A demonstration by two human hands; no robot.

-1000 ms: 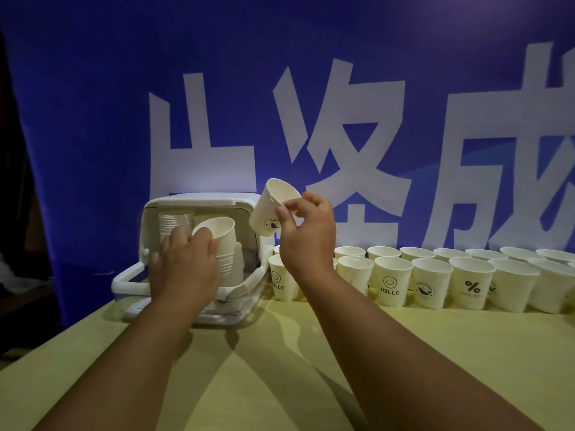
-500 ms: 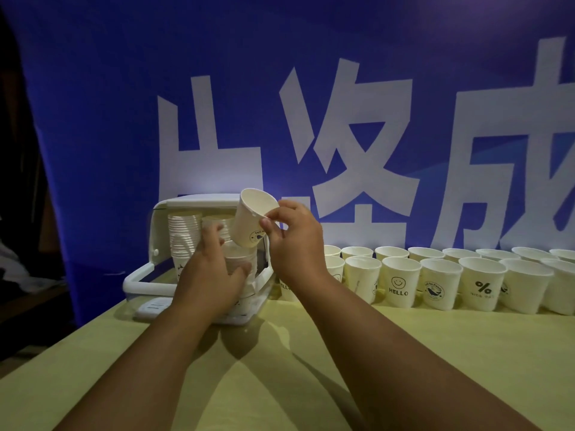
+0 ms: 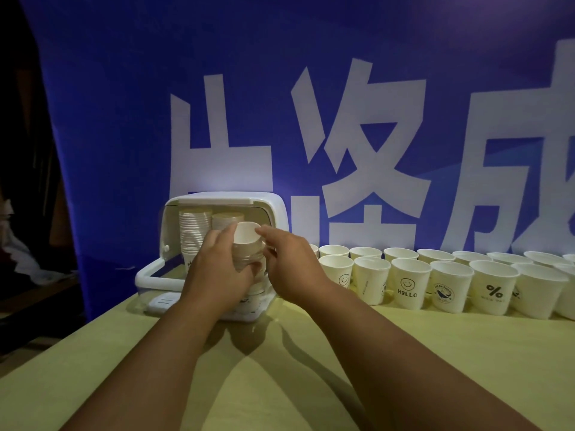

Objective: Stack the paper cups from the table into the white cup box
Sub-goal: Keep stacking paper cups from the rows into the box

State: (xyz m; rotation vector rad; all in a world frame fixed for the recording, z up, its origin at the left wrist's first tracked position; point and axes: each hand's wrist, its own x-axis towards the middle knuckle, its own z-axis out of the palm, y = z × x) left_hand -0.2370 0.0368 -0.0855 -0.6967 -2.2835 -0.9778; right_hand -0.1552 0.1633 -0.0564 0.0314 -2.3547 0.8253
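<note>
- The yellow table [image 3: 435, 353] fills the near part of the view, and two bare forearms reach over it toward the box.
- The left hand [image 3: 217, 270] is at the open front of the white cup box [image 3: 273, 213]. Its fingers are curled round the front stack [image 3: 245, 258] of cups and grip it from the left side.
- The right hand [image 3: 292, 267] is just beside it, on the right side of the same stack. Its index finger is straight and touches the rim of the top cup [image 3: 245, 233]. The other fingers are bent near the stack wall, and I cannot tell whether they grip it.
- The top cup sits nested on the front stack, mouth up, inside the opening of the box.
- The box stands on the table, left of the middle.
- Deeper in the box, two back stacks [image 3: 194, 231] stand at the rear wall.
- To the right of the box, loose paper cups [image 3: 410, 286] stand upright in two rows along the far edge of the table. Some carry prints: a smiling face, "HELLO", a percent sign.
- Behind everything hangs a blue banner [image 3: 311, 73] with big white characters.
</note>
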